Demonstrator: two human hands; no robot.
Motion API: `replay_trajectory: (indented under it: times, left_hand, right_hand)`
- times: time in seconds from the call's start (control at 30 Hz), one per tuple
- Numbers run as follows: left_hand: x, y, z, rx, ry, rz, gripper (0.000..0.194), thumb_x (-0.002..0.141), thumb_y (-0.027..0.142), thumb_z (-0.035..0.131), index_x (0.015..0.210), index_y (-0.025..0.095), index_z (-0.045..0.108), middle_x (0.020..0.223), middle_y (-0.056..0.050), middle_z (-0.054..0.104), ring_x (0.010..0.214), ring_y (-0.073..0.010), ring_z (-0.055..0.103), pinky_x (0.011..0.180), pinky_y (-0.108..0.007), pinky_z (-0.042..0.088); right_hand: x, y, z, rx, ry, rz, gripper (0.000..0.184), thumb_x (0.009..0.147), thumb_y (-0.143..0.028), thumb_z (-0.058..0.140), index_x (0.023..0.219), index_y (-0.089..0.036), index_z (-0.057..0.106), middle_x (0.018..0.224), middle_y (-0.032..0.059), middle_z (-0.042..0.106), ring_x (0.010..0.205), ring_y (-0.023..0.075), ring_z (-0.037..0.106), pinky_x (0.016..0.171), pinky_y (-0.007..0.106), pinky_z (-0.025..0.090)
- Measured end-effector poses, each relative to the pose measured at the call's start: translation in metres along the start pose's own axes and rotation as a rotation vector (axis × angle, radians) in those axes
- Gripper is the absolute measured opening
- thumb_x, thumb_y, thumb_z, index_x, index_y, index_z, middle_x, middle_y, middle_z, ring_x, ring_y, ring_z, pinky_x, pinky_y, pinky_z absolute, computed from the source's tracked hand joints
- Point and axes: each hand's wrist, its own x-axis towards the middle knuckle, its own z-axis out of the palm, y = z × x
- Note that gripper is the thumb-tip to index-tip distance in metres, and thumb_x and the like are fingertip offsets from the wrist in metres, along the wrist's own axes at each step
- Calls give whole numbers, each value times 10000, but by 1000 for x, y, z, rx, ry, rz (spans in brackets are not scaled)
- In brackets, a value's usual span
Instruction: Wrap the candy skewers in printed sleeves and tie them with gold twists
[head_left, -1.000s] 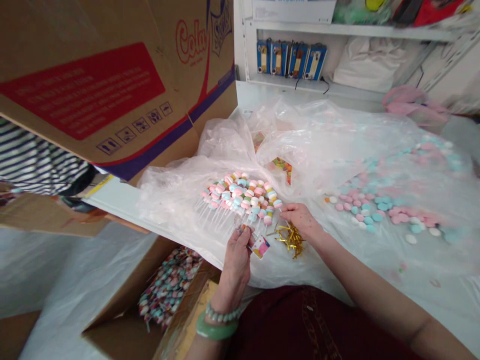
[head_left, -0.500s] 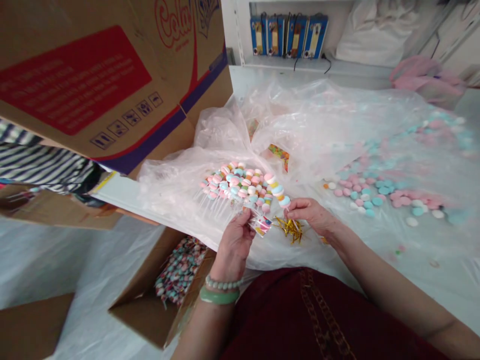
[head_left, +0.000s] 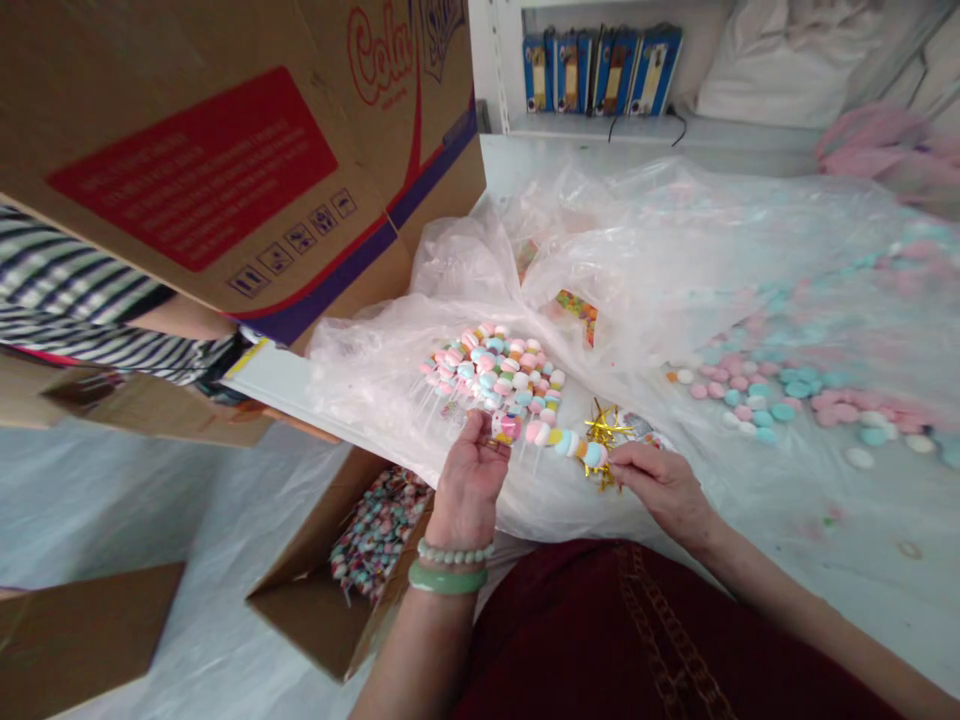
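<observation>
Plastic sheeting (head_left: 675, 270) is covering the table (head_left: 279, 388) — candy pile (head_left: 495, 372) sitting toward its left edge. Head view: left hand (head_left: 472, 478) is pinching a printed packet (head_left: 506, 427), fingers closed; right hand (head_left: 669, 492) is pinching one end of a candy skewer (head_left: 568, 443) near the front edge, gold ties (head_left: 606, 424) showing behind. Skewer is now lying flatter than a moment ago, free end facing the packet — apparently both are lining up.
</observation>
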Motion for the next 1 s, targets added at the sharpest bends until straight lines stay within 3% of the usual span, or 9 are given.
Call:
replay_trajectory:
  times: [0.2, 0.33, 0.47, 0.6, 0.83, 1.0]
  left_hand:
    - [3, -6, -5, -14, -37, 10, 130, 900, 153, 516, 836, 158, 629, 760, -16, 659, 764, -142, 664, 707, -251, 558]
    - [2, -11, -9, -2, -45, 136, 118, 873, 99, 537, 856, 164, 634, 737, 10, 645, 684, -102, 635, 716, -228, 540]
    - [1, -16, -13, 1, -132, 268, 129, 845, 73, 555, 864, 172, 636, 800, 9, 666, 736, -96, 641, 753, -225, 526]
    - [0, -20, -14, 61, -181, 299, 91, 794, 91, 614, 822, 176, 630, 862, -6, 689, 762, -118, 651, 749, -259, 525]
    - [-3, -22, -12, 126, -147, 374, 146, 668, 162, 734, 741, 161, 608, 749, 4, 681, 671, -118, 636, 676, -247, 493]
    - [-5, -27, -14, 316, -240, 315, 198, 613, 250, 779, 719, 144, 649, 680, 9, 662, 586, -99, 596, 561, -206, 426]
  right_hand:
    - [-4, 3, 8, -202, 42, -95, 189, 890, -220, 489, 793, -195, 649, 740, 15, 655, 685, 150, 582, 640, 249, 398]
    - [-6, 9, 13, -323, 106, -193, 218, 917, -216, 449, 831, -196, 648, 773, 41, 664, 713, 167, 601, 661, 262, 409]
    - [-8, 10, 17, -348, 106, -205, 237, 924, -226, 427, 833, -200, 645, 804, 52, 666, 751, 178, 602, 699, 278, 410]
    - [-5, 6, 16, -186, 42, -38, 181, 867, -243, 487, 754, -206, 624, 722, 14, 631, 708, 161, 572, 659, 269, 391]
    - [-2, 1, 16, 271, -133, 356, 134, 762, -276, 517, 674, -192, 572, 589, -34, 524, 448, 82, 385, 435, 223, 272]
    - [0, 0, 19, 470, -193, 441, 146, 736, -312, 564, 678, -178, 566, 571, -33, 560, 385, 54, 345, 385, 207, 218]
